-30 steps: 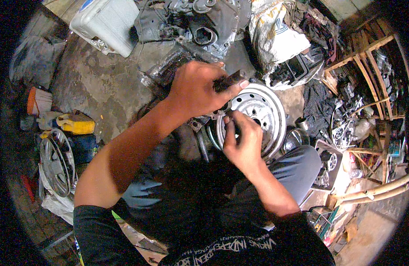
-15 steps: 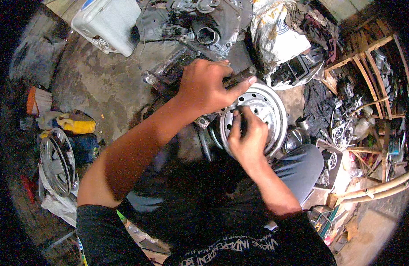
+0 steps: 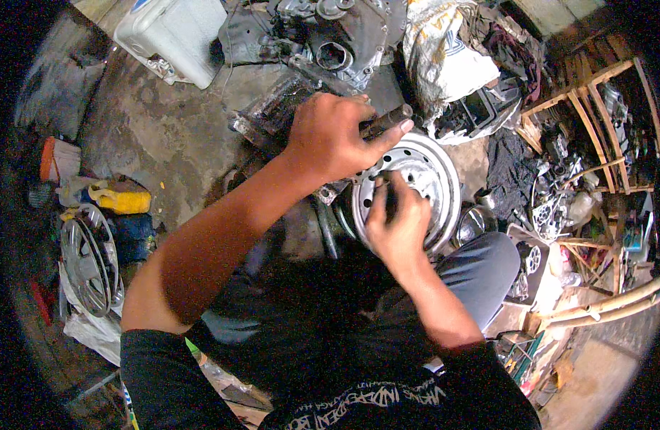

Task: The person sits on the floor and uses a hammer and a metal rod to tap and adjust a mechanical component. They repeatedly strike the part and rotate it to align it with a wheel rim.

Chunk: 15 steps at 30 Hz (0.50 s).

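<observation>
My left hand (image 3: 331,137) is wrapped round a dark, round metal bar (image 3: 397,119), whose blunt end sticks out beyond the thumb toward the right. Just below it, my right hand (image 3: 403,218) is closed, thumb and fingers drawn together over the near left part of a silver wheel rim (image 3: 444,175). Whatever those fingers hold is hidden in shadow. The rim has a ring of round holes and stands between my hands and my right knee. Under my left hand and wrist sits a greasy dark metal frame (image 3: 272,107), partly covered by the arm.
Large dark engine casings (image 3: 351,43) lie at the far side, beside a white plastic container (image 3: 174,43). A white sack (image 3: 444,64) stands far right, near a wooden rack (image 3: 595,107) of parts. Wheel covers (image 3: 90,261) and a yellow bottle (image 3: 126,201) are at left.
</observation>
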### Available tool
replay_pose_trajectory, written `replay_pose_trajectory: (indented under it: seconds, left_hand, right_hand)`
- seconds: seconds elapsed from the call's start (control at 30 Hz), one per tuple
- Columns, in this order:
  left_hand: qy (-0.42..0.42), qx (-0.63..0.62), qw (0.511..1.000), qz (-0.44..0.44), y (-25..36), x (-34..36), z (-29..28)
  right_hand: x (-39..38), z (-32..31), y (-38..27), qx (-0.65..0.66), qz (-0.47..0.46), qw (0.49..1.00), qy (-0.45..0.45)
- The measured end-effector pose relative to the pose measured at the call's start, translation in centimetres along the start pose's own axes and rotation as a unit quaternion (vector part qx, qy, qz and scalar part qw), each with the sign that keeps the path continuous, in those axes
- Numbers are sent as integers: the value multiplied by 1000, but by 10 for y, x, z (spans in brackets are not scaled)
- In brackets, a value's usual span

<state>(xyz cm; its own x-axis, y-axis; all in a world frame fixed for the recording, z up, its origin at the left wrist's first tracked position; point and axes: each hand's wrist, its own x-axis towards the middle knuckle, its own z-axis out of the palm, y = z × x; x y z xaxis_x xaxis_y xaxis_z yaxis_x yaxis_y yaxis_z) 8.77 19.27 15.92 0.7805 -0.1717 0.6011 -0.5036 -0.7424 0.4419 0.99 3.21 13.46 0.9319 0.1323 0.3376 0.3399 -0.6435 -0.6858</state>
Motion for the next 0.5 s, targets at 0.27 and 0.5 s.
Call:
replay_pose_trajectory:
  seconds: [0.27, 0.5]
  left_hand:
    - [15, 13, 1000, 14, 0, -1, -1]
    - [-28, 10, 999, -27, 2, 3, -3]
  right_hand:
    - [-2, -1, -7, -15, -13, 1000, -21]
    - [-9, 0, -9, -8, -28, 999, -15]
